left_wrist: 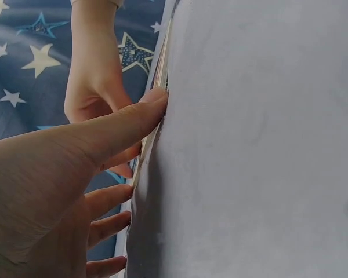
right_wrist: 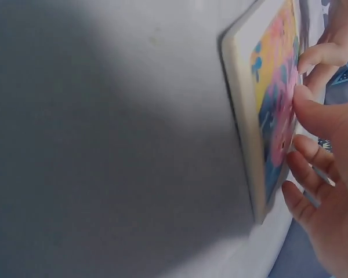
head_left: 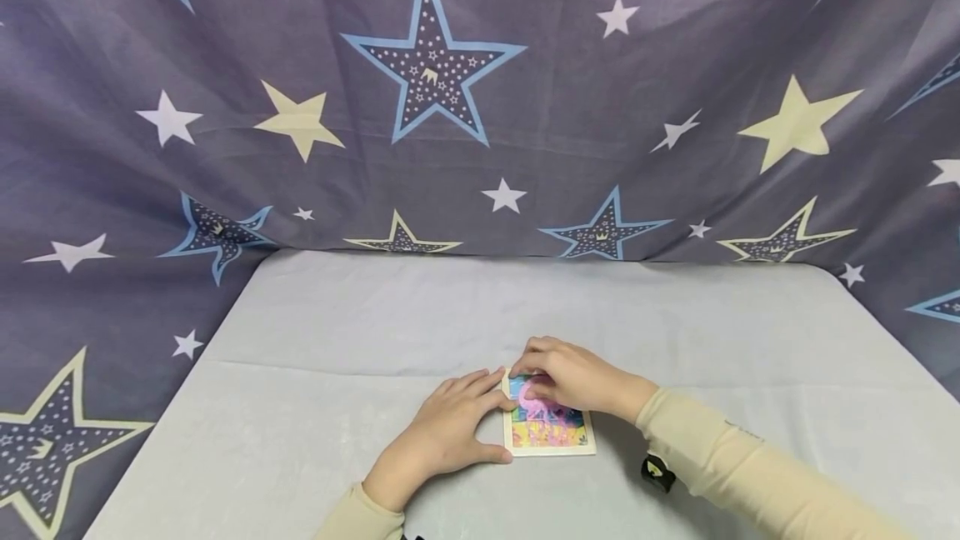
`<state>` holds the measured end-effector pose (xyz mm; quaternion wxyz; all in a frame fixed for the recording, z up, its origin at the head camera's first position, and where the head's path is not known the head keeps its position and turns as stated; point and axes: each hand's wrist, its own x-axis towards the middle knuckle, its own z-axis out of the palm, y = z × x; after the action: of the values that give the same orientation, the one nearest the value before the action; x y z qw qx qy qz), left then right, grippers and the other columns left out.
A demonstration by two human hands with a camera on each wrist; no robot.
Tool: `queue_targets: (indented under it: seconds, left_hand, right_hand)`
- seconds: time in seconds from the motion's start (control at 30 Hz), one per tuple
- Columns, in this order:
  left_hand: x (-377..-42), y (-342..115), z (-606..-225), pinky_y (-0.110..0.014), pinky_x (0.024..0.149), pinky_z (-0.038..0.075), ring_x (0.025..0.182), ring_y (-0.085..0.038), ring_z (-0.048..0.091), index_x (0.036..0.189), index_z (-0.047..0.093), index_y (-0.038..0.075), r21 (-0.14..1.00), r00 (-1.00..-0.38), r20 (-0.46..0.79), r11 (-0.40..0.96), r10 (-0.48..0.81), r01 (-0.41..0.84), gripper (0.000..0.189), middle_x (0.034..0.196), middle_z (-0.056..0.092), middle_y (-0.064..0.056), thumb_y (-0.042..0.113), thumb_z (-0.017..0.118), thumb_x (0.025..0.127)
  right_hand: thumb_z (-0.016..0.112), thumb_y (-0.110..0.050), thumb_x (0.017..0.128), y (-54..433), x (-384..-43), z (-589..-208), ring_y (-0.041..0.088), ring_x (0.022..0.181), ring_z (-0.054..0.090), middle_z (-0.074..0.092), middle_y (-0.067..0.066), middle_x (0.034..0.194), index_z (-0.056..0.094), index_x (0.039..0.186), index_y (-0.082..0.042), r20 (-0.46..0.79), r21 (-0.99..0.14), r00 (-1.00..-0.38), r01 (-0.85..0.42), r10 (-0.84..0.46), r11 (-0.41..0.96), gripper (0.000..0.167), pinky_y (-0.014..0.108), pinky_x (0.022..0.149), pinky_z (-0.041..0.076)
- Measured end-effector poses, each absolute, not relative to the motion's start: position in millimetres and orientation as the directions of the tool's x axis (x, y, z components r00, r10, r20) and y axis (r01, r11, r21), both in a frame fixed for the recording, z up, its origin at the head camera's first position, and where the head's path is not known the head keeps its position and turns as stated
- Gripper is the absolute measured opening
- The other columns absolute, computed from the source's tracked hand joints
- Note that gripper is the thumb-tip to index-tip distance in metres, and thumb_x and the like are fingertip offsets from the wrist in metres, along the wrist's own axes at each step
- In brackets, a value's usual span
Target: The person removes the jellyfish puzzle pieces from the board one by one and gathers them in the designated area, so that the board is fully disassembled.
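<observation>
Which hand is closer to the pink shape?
Right. The right hand covers part of the pink shape; the left hand is at the left edge of the board.

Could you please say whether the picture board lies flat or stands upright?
Flat; the head view shows the picture board face up.

Long, close-fitting pale beige fabric sleeves point(head_left: 757, 473) above a bare left hand point(head_left: 450, 427) and a bare right hand point(head_left: 573, 375)

The right sleeve bears small dark marks point(head_left: 744, 430), and a small rounded black piece point(head_left: 657, 476) with a yellow patch point(head_left: 656, 467) shows under it; both sleeves end at the wrist
</observation>
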<state>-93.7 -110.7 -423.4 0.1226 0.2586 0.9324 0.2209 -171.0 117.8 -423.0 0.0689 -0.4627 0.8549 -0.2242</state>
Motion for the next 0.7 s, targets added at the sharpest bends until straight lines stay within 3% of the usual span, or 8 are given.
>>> queue_targets:
  seconds: [0.27, 0.7]
  left_hand:
    - [-93, -110, -423, -0.055, 0.114, 0.027, 0.144, -0.03, 0.031, 0.129, 0.063, 0.026, 0.468, -0.836, -0.118, 0.773, 0.535, 0.428, 0.058, 0.158, 0.035, -0.004, 0.052, 0.077, 0.079]
    - [-93, -111, -424, -0.055, 0.114, 0.027, 0.144, -0.03, 0.032, 0.127, 0.064, 0.026, 0.462, -0.84, -0.11, 0.776, 0.532, 0.431, 0.057, 0.158, 0.036, -0.004, 0.053, 0.077, 0.079]
  right_hand:
    - [0.075, -0.026, 0.088, 121, -183, -423, 0.009, 0.095, 0.056, 0.06, -0.005, 0.106, 0.069, 0.117, -0.017, 0.074, -0.4, -0.485, -0.815, -0.871, 0.42, 0.03, 0.03, 0.089, 0.05]
    - [0.076, -0.028, 0.088, 119, -187, -422, 0.007, 0.092, 0.055, 0.059, -0.007, 0.107, 0.067, 0.115, -0.019, 0.011, -0.433, -0.507, -0.779, -0.862, 0.453, 0.03, 0.03, 0.087, 0.05]
